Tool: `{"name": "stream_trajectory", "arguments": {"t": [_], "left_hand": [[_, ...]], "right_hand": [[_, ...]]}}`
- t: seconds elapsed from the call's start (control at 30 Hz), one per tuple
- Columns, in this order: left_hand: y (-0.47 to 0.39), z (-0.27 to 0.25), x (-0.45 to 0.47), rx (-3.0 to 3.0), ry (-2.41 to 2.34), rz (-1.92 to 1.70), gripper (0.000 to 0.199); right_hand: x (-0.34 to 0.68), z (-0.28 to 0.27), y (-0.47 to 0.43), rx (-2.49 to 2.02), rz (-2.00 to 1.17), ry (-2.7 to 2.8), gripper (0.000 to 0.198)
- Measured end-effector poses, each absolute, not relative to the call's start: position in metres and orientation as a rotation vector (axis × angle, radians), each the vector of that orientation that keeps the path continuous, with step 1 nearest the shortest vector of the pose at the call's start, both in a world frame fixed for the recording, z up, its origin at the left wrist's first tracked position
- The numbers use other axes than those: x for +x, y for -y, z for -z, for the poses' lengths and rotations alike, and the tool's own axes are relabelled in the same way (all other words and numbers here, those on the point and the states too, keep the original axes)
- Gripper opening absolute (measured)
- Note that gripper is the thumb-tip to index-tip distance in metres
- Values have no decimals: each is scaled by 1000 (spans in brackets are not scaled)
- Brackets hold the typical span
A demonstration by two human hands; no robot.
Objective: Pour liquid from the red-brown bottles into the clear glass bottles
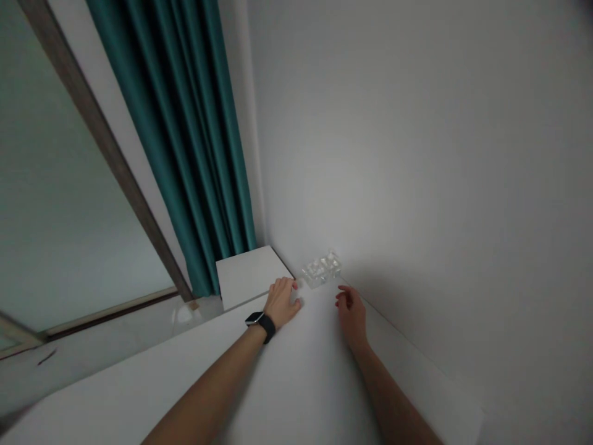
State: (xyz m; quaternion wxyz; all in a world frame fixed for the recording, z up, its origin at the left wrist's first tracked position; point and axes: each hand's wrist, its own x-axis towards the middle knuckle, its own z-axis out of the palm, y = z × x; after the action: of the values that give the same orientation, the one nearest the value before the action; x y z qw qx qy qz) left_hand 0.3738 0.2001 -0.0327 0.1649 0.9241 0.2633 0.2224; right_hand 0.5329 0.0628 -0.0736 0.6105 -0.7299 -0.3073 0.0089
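Observation:
A clear plastic organizer with several small compartments (pixel 321 269) stands at the far end of the white tabletop (pixel 301 371), close against the wall. My left hand (pixel 281 301), with a black watch (pixel 262 322) on its wrist, is just left of and nearer than the organizer. Its thumb and fingers are apart, and nothing shows between them. My right hand (pixel 352 312) is on the other side, nearer than the organizer's right end. Its fingers are loosely curled with a gap to the thumb, and I see nothing in them. Neither hand appears to touch the organizer.
A white box-like surface (pixel 252 272) adjoins the table's far left edge. Behind it hangs a green curtain (pixel 185 136) beside a brown-framed glass door (pixel 69 173). A plain wall (pixel 407 154) runs along the table's right side. Pale floor (pixel 115 343) shows on the left.

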Motion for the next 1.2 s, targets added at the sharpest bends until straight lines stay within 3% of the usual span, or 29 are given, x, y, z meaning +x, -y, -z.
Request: {"name": "stream_trajectory", "arguments": {"t": [0.17, 0.8, 0.97, 1.2], "left_hand": [[-194, 17, 320, 2614, -792, -631, 10], [-163, -13, 63, 2402, -1054, -734, 11], [-141, -12, 6, 2299, -1162, -701, 23], [-109, -9, -35, 2344, -1246, -734, 15]], "right_hand": [[530, 71, -57, -1728, -9, 814, 35], [489, 60, -57, -1712, 278, 1375, 26], [440, 65, -79, -1633, 251, 1542, 28], [322, 63, -97, -1600, 134, 1852, 34]]}}
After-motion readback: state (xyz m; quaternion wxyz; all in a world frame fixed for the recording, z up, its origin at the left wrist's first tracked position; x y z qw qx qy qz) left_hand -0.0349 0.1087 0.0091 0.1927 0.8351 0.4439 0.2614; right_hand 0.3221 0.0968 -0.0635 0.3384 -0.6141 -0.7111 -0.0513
